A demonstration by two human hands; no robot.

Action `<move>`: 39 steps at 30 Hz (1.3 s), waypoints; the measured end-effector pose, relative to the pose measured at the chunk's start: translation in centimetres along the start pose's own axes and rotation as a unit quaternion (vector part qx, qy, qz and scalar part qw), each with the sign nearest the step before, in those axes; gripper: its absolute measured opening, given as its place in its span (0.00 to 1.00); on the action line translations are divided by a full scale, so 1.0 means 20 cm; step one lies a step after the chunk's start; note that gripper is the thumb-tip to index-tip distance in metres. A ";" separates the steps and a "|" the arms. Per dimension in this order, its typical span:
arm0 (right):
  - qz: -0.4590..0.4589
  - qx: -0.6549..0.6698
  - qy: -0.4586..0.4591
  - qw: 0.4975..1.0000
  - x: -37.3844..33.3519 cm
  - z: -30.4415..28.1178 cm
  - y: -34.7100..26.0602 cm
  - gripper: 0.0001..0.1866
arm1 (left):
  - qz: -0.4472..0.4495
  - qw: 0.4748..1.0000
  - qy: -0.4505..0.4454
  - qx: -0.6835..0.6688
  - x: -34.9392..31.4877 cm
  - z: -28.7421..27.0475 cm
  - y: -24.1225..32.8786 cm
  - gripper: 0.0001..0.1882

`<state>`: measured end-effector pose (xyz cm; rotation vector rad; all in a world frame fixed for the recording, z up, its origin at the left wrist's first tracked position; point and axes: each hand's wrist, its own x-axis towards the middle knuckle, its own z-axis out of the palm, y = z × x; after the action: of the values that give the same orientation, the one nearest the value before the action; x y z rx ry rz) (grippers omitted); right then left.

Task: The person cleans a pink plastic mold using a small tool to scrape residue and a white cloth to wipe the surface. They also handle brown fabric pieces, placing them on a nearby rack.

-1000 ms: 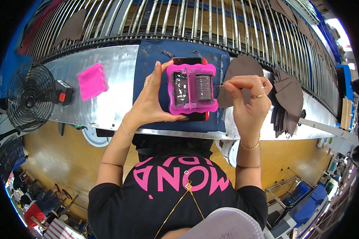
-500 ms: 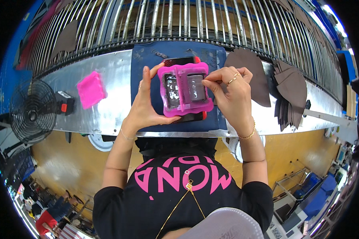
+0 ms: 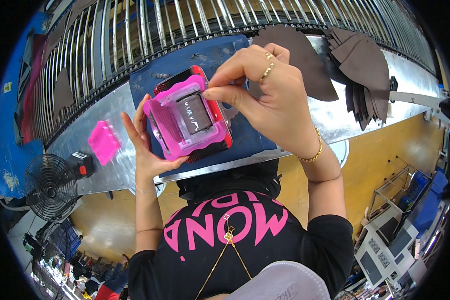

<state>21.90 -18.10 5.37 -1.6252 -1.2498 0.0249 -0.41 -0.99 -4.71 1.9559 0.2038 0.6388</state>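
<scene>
A pink wavy-edged case [image 3: 212, 136] lies tilted in my left hand [image 3: 149, 159], whose thumb is on its near edge and fingers on its left side. Inside the case sits a dark, shiny rectangular block [image 3: 194, 115] in a clear frame. A pink flap [image 3: 164, 129] leans over the left half. Beneath the case is a black and red box [image 3: 211, 151], partly covered. My right hand [image 3: 267, 97] is closed in a pinch at the case's upper right corner. Whatever lies between its fingertips is too small to make out.
A blue mat [image 3: 252, 142] lies on the metal table [image 3: 122, 172]. At left are a pink wavy-edged square [image 3: 104, 142] and a black fan [image 3: 50, 187]. Dark brown sheets [image 3: 360, 65] lie at right, some stacked over the edge. Metal rollers [image 3: 185, 25] run behind.
My view has turned, and the case sits further left and more tilted. The flap, which stood up at the middle, now leans left. My right hand has moved to the upper right corner.
</scene>
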 end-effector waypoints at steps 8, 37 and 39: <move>-0.021 0.021 0.005 1.000 0.03 0.03 0.03 0.07 | -0.024 1.000 0.003 -0.005 -0.01 -0.01 0.00 0.81; -0.017 -0.018 -0.014 1.000 -0.03 0.08 -0.07 0.08 | 0.010 0.999 -0.031 0.024 0.01 -0.02 0.01 0.83; -0.022 -0.052 -0.045 0.997 -0.05 0.12 -0.02 0.08 | 0.014 0.998 -0.044 0.031 0.01 -0.02 0.01 0.84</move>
<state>19.85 -17.12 3.99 -1.7004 -1.3755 0.0062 -0.50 -0.60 -4.29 2.0445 0.1440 0.5684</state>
